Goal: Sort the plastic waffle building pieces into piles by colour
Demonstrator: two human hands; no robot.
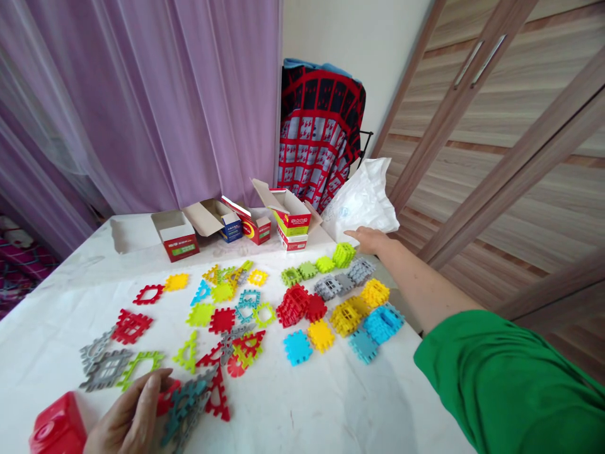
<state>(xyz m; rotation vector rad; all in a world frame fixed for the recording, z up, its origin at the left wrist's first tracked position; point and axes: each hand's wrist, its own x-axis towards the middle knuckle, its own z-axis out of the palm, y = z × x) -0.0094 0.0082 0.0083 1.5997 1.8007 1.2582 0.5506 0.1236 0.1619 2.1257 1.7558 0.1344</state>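
Observation:
Low on the left, the fingers of my left hand (130,416) are closed on several interlocking building pieces (186,403), teal, grey and red. My right hand (371,239) reaches to the far right edge of the table, its visible fingers stretched out. It lies against the lower edge of a white plastic bag (362,202), just beyond a stack of lime green square pieces (344,254). Red triangle pieces (218,396) lie beside the left hand. Sorted square stacks include red (293,305), grey (328,287), yellow (346,316) and blue (385,321).
Open cardboard boxes (182,244) line the back of the white-covered table, a stacked pair (292,224) among them. Mixed loose pieces (222,320) spread over the middle. A red plastic container (57,424) stands at the front left. A cloth-draped chair (321,126) and wooden wardrobe (496,126) are behind.

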